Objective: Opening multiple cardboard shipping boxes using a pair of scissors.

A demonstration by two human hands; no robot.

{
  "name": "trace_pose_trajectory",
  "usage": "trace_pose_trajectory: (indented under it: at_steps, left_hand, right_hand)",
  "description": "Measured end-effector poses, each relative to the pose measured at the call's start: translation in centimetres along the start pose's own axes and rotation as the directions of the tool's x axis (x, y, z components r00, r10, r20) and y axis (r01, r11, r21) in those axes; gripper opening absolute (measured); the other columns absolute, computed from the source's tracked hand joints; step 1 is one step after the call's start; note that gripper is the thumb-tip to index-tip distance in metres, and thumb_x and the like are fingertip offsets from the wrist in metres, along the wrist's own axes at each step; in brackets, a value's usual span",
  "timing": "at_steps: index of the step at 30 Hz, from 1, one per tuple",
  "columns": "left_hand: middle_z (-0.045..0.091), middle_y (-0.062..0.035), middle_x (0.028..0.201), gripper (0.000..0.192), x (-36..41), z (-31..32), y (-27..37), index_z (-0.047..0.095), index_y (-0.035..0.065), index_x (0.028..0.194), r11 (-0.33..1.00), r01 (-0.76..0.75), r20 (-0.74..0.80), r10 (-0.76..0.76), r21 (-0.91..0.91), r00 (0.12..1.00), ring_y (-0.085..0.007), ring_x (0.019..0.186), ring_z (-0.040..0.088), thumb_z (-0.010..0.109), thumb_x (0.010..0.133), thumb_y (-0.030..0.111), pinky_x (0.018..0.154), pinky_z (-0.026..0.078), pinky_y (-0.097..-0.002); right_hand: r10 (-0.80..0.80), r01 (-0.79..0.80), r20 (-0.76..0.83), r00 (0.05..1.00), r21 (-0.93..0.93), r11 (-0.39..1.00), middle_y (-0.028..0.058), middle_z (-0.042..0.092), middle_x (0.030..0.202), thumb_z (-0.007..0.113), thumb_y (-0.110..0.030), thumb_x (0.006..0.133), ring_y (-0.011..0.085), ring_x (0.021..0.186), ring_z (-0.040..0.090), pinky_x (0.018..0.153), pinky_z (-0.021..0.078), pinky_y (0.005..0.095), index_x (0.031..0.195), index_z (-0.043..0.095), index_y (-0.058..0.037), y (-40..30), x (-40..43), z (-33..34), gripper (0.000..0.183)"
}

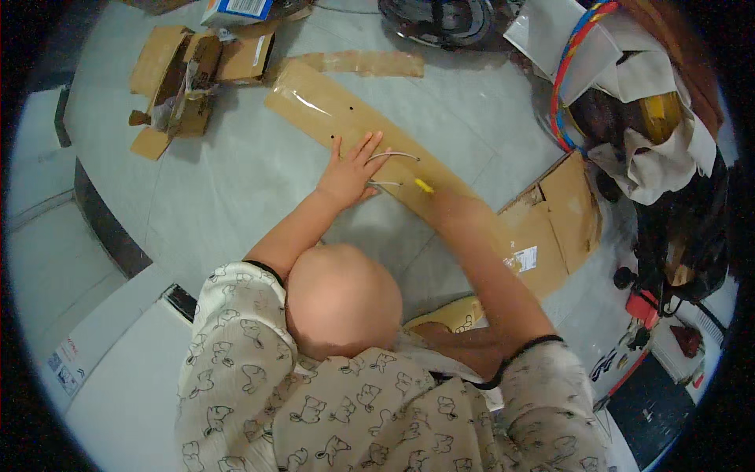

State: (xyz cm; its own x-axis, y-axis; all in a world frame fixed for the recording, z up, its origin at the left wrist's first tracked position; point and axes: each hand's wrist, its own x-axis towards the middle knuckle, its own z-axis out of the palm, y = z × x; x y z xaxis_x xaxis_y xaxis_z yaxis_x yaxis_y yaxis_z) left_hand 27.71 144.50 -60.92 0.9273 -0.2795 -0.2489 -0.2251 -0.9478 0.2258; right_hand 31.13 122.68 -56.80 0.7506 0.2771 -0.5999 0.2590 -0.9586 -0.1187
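A long strip of brown cardboard [307, 94] lies aslant on the floor, with clear tape shining near its far end. Two small dark holes or dots show on its far half. My left hand [352, 171] rests with spread fingers over the strip's near edge. Thin whitish cord [398, 154] runs from under that hand to two spots on the cardboard; the part beneath the hand is hidden. My right hand [459, 206], blurred, is over the strip further right. At its fingertips is a small yellow object [424, 186], too blurred to name exactly.
An opened cardboard box [194, 88] sits far left, near a strip of brown tape [377, 63]. Another cardboard piece [554, 230] lies right, below a bag [678, 236] and a red-blue-yellow hoop [557, 100]. My bent knee [345, 301] rises in front.
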Motion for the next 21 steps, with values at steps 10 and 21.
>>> trace_pose_trajectory:
  at_steps: [10,21]
  left_hand:
    - [0.012,-0.0034,0.143,0.077,0.2,-0.2,0.8,0.027,0.0228,0.133,0.996,0.006,0.090,-0.014,0.091,0.996,-0.0180,0.130,0.016,0.066,0.068,0.033,0.097,0.019,-0.0588]
    - [0.008,-0.0058,0.143,0.078,0.8,0.3,0.6,0.028,0.0228,0.132,0.999,0.017,0.070,-0.015,-0.039,0.997,-0.0221,0.131,0.014,0.070,0.066,0.025,0.098,0.015,-0.0602]
  right_hand:
    - [-0.111,0.105,-0.117,0.987,-0.058,0.993,0.0122,0.062,0.075,0.047,-0.018,0.079,0.0269,0.068,0.062,0.058,0.0475,0.0401,0.089,0.059,-0.0064,3.7,-1.9,0.8,0.019]
    - [0.477,-0.095,0.388,0.789,-0.689,0.718,0.0079,0.062,0.098,0.045,-0.023,0.082,0.0212,0.090,0.060,0.077,0.0446,0.0380,0.097,0.061,-0.0120,39.4,-24.6,5.7,0.024]
